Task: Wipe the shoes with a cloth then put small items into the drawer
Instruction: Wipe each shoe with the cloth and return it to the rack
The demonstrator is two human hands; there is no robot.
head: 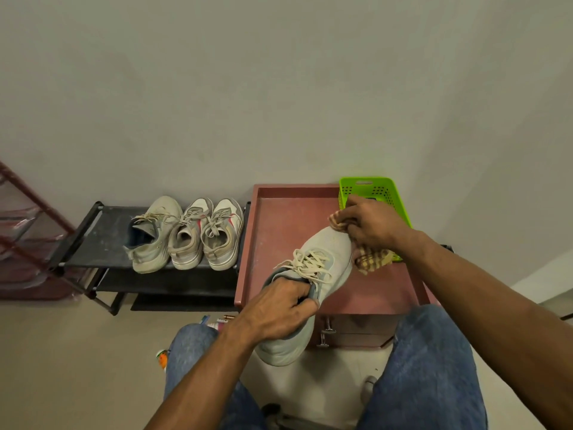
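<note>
A pale grey sneaker [328, 256] with cream laces is held up over the reddish cabinet top [288, 225]. My left hand [279, 308] grips its heel end, fingers curled into the shoe's opening. My right hand [369, 221] holds a yellow checked cloth [370, 259] against the toe of the sneaker. Three more worn sneakers [186, 234] stand side by side on the black shoe rack [102, 231] to the left. Drawer fronts with metal handles [327, 332] show under the cabinet top.
A green plastic basket [372, 189] sits at the cabinet's back right corner by the wall. Small items [217, 321] lie on the floor near my left knee, an orange one [162, 358] further left. A red metal rack [28, 231] stands at far left.
</note>
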